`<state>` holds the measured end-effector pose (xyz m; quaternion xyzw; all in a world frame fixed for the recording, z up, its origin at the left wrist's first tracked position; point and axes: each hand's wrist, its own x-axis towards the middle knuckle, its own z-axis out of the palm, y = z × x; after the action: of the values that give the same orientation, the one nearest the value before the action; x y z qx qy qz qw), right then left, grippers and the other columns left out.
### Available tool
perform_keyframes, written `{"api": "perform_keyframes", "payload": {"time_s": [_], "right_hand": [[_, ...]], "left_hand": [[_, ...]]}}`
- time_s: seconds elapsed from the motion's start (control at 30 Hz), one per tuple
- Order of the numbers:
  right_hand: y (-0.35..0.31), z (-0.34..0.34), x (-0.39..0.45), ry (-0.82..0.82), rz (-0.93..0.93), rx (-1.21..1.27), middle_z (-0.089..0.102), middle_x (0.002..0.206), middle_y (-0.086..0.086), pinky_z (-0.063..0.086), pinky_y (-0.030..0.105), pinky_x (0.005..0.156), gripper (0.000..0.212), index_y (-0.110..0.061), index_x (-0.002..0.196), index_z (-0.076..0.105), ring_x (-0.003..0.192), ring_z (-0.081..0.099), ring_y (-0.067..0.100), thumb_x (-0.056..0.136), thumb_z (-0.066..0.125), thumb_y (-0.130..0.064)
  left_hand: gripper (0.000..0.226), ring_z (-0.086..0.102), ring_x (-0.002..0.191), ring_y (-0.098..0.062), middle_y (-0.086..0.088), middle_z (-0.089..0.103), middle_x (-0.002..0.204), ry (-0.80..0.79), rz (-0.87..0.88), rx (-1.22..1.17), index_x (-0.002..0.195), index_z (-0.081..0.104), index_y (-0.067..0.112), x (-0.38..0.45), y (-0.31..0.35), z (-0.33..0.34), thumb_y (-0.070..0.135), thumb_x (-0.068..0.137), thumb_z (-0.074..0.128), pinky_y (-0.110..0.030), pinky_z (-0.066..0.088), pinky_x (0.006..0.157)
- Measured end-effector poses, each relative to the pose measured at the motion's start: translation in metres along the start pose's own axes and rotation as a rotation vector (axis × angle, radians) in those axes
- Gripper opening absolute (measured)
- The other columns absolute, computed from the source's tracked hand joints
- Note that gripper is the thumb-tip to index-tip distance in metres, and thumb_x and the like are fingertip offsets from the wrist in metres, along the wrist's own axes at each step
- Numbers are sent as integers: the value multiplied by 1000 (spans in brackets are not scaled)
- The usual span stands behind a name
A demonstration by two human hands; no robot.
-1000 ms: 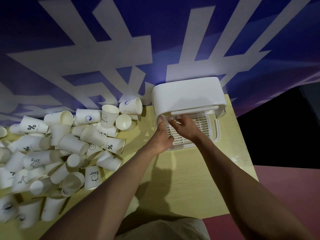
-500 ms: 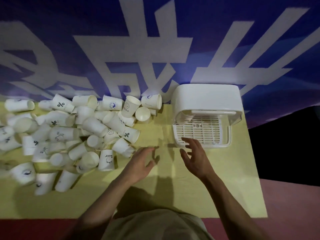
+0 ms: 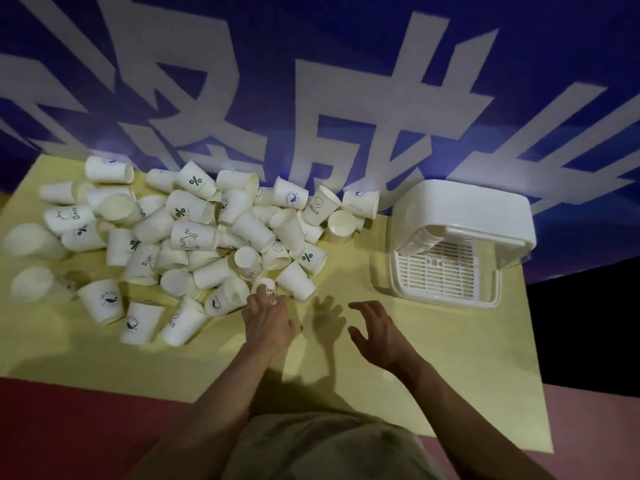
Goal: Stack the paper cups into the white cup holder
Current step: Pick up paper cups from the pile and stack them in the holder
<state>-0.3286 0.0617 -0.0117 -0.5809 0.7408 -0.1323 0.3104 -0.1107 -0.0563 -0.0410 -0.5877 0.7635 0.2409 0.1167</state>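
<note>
The paper cup with dark lettering stands at the near right edge of the cup pile, base up as far as can be told, and the left hand is right on it, fingertips touching its side from the near side. Whether those fingers already curl round it cannot be told; they look only lightly bent. The right hand hovers with fingers spread and slack, holding nothing, between the pile and the white cup holder. The holder sits at the far right of the yellow surface, well apart from the cup, with a short nest of cups lying tilted in its mouth above the grid tray. So the cup lies directly ahead of the left hand, which is plainly nearer; the holder lies to the right, past the right hand.
</note>
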Motion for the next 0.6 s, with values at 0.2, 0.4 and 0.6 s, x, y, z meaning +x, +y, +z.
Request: {"api": "perform_keyframes", "payload": {"time_s": [0.2, 0.4, 0.6], "right_hand": [[-21, 8, 25, -76, 23, -120, 56, 124, 28, 49, 46, 93, 55, 0, 138, 53, 111, 59, 45, 90, 64, -22], [-51, 23, 78, -166, 26, -231, 42, 140, 29, 43, 48, 104, 73, -16, 157, 30, 125, 46, 46, 93, 63, -23], [-88, 46, 127, -218, 65, -367, 36, 142, 19, 49, 55, 97, 84, -40, 159, 10, 124, 45, 41, 94, 64, -29]], "left_hand": [[53, 16, 143, -44, -14, 10, 160, 14, 79, 3, 136, 51, 26, -5, -8, 12, 38, 86, 67, -55, 31, 113], [43, 29, 136, -52, -16, 14, 155, 75, 162, -85, 125, 60, 21, -4, -33, 18, 23, 83, 67, -55, 51, 97], [43, 38, 132, -30, -16, 29, 145, 90, 423, -353, 121, 56, 17, -21, -52, 16, 44, 88, 56, -39, 41, 102]]}}
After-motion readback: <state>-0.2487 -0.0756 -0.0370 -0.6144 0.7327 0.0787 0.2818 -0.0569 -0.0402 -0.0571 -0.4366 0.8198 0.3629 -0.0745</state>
